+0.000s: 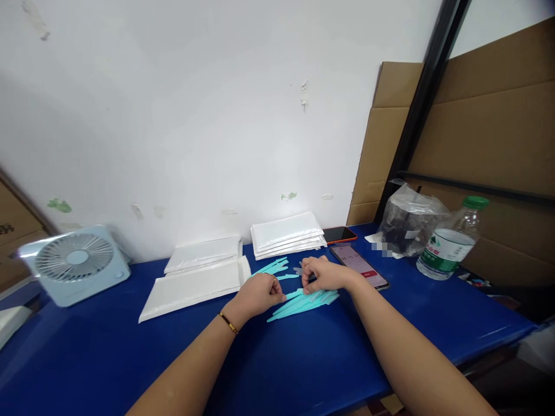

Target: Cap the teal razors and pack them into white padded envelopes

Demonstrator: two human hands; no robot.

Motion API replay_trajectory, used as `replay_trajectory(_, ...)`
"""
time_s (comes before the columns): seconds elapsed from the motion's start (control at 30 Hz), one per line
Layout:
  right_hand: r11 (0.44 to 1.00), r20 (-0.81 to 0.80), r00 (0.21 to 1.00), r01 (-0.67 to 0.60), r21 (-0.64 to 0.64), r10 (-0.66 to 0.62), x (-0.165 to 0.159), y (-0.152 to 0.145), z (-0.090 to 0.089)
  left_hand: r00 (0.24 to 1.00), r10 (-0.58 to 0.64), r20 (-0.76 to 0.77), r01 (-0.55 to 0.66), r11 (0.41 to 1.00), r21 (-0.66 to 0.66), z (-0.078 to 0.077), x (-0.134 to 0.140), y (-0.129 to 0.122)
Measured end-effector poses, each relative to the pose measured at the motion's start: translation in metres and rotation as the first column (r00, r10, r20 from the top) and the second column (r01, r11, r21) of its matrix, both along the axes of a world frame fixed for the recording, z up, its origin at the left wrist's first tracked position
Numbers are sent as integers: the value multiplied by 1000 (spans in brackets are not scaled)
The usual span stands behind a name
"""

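Both hands were at centre frame, over a loose fan of turquoise strips on the blue tabletop. The left hand had its grip, thumb against finger, on the narrow end of one strip; the right hand was bent over the wider end, but whether its grip was clenched or only resting could not be told. Judged best practice: a light pinch at the two ends, strip kept flat and level, lifted clear so its overlapping neighbours did not drag along. A second bunch lay just beyond the left hand, close enough to get mixed in. The lit phone sat beside the right wrist, the likeliest thing to be knocked; a dark phone lay behind it. White packets crowded left of centre, with a white stack near the wall. Farther out: fan at left, plastic bag and bottle at right.
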State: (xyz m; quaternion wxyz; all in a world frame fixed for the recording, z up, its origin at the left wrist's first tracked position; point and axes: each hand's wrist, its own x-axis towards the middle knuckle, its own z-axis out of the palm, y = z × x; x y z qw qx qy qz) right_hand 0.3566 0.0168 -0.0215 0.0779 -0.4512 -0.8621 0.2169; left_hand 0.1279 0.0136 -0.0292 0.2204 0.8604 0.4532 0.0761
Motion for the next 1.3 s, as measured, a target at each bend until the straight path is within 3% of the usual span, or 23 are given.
replay_trajectory(0.1, 997, -30, 998, 50, 53, -48, 3, 3, -1, 998, 61, -34, -60, 997, 48, 0, -3, 6)
replay_trajectory(0.23, 948, -62, 959, 283, 145, -277, 15, 7, -1, 981, 183, -57, -168, 964, 205, 2, -14, 16)
replay_trajectory(0.3, 930, -69, 942, 336, 150, -329, 21, 8, 0, 977, 214, -14, -203, 941, 271, 2, -16, 17)
replay_trajectory(0.37, 946, -52, 953, 302, 120, -298, 25, 7, 2, 984, 177, 29, -178, 944, 277, 2, -13, 14)
replay_trajectory(0.53, 992, 45, 991, 128, -10, -127, 24, 2, 6, 999, 36, 27, -38, 994, 107, 0, 5, -2)
replay_trajectory(0.73, 998, 36, 998, 54, -28, -53, 11, -2, 7, 999, 16, -46, -13, 999, 50, -2, 11, -4)
replay_trajectory(0.8, 997, 26, 997, 77, 7, -77, 13, 0, 5, 997, 54, -63, -49, 996, 76, -1, 6, 2)
replay_trajectory(0.93, 956, -34, 963, 270, 117, -268, 23, 5, 2, 984, 166, -70, -152, 973, 175, 3, -8, 12)
replay_trajectory(1.03, 940, -63, 946, 324, 107, -319, 28, 4, 6, 980, 200, -20, -191, 957, 219, 6, -10, 12)
replay_trajectory(1.2, 995, -34, 996, 75, -66, -78, 26, -5, 17, 1000, -8, 27, 7, 999, 34, 8, 9, -5)
replay_trajectory(1.3, 995, -5, 1000, -6, -98, 5, 17, -9, 18, 998, -62, -2, 62, 998, 18, 7, 17, -14)
